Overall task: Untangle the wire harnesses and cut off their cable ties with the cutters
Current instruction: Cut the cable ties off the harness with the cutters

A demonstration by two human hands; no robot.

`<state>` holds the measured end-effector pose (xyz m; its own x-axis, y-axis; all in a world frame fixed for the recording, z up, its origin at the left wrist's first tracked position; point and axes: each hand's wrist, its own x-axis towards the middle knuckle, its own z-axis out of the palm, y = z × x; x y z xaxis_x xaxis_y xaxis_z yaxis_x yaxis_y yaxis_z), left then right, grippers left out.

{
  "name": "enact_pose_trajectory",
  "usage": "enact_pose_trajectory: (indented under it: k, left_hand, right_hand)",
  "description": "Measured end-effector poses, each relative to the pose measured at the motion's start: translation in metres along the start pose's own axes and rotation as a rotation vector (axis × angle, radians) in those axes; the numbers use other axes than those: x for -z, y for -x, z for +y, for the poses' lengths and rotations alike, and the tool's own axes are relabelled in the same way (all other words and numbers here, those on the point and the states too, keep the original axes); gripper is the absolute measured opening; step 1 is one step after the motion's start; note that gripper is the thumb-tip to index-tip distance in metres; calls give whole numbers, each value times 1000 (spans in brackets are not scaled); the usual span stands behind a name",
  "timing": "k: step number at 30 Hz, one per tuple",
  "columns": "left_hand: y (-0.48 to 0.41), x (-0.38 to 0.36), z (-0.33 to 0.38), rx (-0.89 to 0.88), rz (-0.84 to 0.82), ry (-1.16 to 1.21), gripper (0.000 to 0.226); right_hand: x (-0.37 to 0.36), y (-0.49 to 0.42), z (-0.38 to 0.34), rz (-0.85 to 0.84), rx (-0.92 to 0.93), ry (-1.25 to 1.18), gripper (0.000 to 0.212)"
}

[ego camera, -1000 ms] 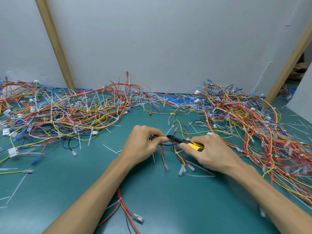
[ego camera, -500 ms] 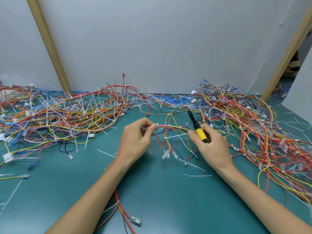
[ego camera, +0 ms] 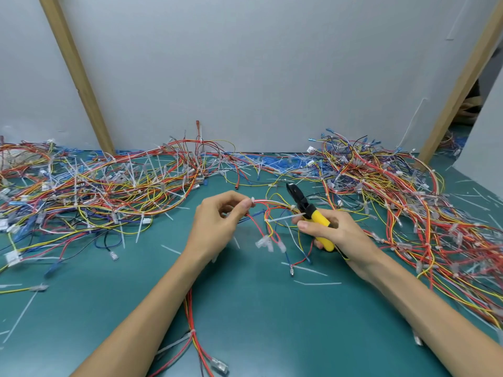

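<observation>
My left hand (ego camera: 217, 227) pinches a small wire harness (ego camera: 269, 213) of red, yellow and blue wires just above the green mat. Clear connectors hang from its loose ends. A white cable tie (ego camera: 284, 217) sticks out of the bundle between my hands. My right hand (ego camera: 337, 235) grips the yellow-handled cutters (ego camera: 313, 213), whose black jaws point up and away, just right of the harness. The right thumb lies close to the tie's tail.
A large tangle of harnesses (ego camera: 95, 186) covers the mat's left side, another (ego camera: 408, 200) fills the right. Cut tie pieces (ego camera: 317, 282) lie scattered on the green mat (ego camera: 245, 308). One harness (ego camera: 196, 338) runs under my left forearm. A white wall stands behind.
The cutters left the harness and swung upright, jaws pointing away. Both hands lifted the harness and spread it out between them; its connectors now dangle.
</observation>
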<state>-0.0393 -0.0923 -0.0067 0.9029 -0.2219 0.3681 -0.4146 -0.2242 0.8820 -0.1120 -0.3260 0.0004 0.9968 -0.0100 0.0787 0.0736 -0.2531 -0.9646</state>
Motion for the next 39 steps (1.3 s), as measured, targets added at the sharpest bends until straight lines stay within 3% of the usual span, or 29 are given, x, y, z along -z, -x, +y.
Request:
enact_pose_trajectory:
  k: [3,4,6,10,12,15,18,25,32,39]
  left_hand:
    - [2,1,-2,-177,102,-348,1]
    - [4,-1,-1,-228,138,-425,8]
    - [6,-5,4,-301,219,-463,18]
    - [14,-15,28,-414,257,-407,9]
    - [22,-23,36,-395,196,-470,22]
    - [31,-33,36,-249,132,-743,44]
    - [32,-36,28,-163,87,-904,46]
    - [29,-32,20,-176,48,-811,15]
    - [22,-24,16,-213,-59,-706,12]
    - [20,-22,18,-324,37,-611,11]
  right_hand:
    - [1,-2,0,-7,-45,-30,34]
    - [1,-2,0,-8,-57,-43,35]
    - [0,-2,0,-8,-82,-69,34]
    - [0,-2,-1,11,-113,-104,36]
    - [0,-2,0,17,-118,-129,40]
    - [2,-3,2,23,-132,-193,44]
    - [6,-5,3,10,-136,-252,40]
    - [11,-6,8,-55,-133,-245,41]
    - [12,-7,10,-39,-124,-257,53]
    - [13,-7,8,-13,-127,-286,56]
